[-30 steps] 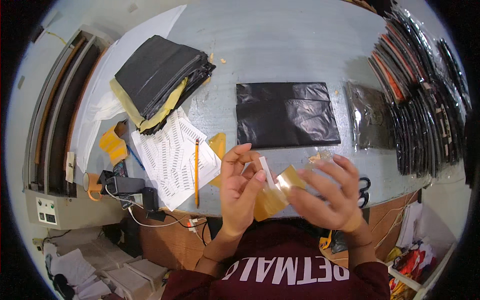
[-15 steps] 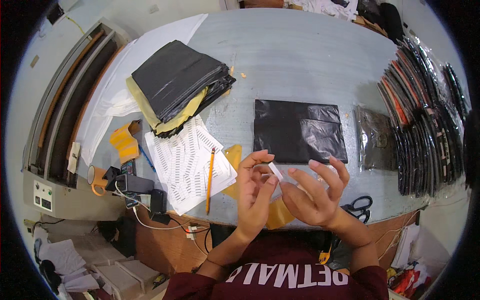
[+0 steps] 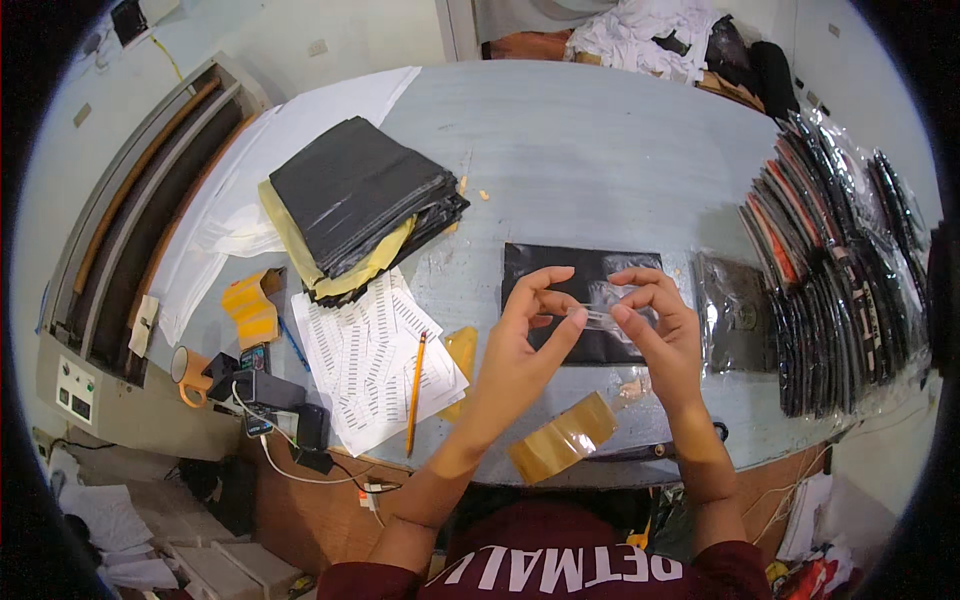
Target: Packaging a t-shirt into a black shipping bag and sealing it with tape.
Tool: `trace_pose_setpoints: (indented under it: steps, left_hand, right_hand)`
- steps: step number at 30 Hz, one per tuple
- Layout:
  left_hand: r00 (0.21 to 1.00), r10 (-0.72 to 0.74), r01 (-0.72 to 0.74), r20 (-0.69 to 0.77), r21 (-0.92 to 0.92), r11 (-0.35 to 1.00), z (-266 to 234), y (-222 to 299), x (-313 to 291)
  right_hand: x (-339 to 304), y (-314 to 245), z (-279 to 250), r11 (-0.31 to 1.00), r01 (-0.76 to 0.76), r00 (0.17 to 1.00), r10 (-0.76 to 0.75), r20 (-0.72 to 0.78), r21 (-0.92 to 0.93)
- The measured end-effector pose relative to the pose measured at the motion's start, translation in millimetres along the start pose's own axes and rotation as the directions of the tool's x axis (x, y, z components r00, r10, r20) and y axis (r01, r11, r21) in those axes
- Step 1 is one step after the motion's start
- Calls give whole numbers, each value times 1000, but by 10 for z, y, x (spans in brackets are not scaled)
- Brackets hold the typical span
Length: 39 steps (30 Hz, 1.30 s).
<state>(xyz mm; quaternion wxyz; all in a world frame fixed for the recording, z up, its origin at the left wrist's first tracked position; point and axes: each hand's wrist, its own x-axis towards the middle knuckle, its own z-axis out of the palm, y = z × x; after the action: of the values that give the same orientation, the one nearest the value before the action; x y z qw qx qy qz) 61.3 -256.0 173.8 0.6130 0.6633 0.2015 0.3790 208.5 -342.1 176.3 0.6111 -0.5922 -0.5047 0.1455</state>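
Observation:
Above the near edge of a black plastic pouch (image 3: 525,270) my two hands face each other. A small see-through strip (image 3: 598,316), perhaps clear tape, is pinched between them. My left hand (image 3: 530,325) has thumb and forefinger closed on one end; my right hand (image 3: 668,330) grips the other. The pouch lies flat on the table, partly covered by my fingers. Nearer my body, between my forearms, rests a curled piece of amber see-through tape (image 3: 563,437). Black scissors (image 3: 720,432) show only in part behind my right forearm.
To the left lie a stack of black pouches (image 3: 355,195), printed paper sheets (image 3: 355,365), a pencil (image 3: 415,390), an orange mug (image 3: 190,372) and a charger with cables (image 3: 270,390). At right stand several bagged garments (image 3: 840,290) beside a grey packet (image 3: 735,310).
My hands have drawn apart and the strip now spans them; a small white slip showed at my left fingers before. The view has tilted upward. The amber tape is now uncovered.

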Motion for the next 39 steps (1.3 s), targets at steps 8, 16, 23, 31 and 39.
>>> trace_pose_setpoints:
  steps: [8, 16, 23, 31, 39]
  left_hand:
    - [999, -36, 36, 9, -52, 998, 45, -318, 296]
    - [999, -33, 31, 33, 64, 997, 34, -636, 548]
    - [978, -71, -33, 194, 489, 872, -292, -1409, 873]
    - [955, -206, -34, 214, 768, 640, -580, -1490, 958]
    - [961, -175, -36, 212, 728, 685, -743, -1522, 1002]
  right_hand:
    - [320, 269, -162, 992, -85, 979, 101, 177, -96]
    - [567, 729, -307, 983, -186, 973, 184, 137, -3]
    - [646, 1513, -777, 971, -77, 919, 156, 362, -225]
    - [633, 1699, -1032, 927, -150, 804, 316, 504, -343]
    - [587, 1735, -1094, 925, -249, 793, 365, 487, -287]
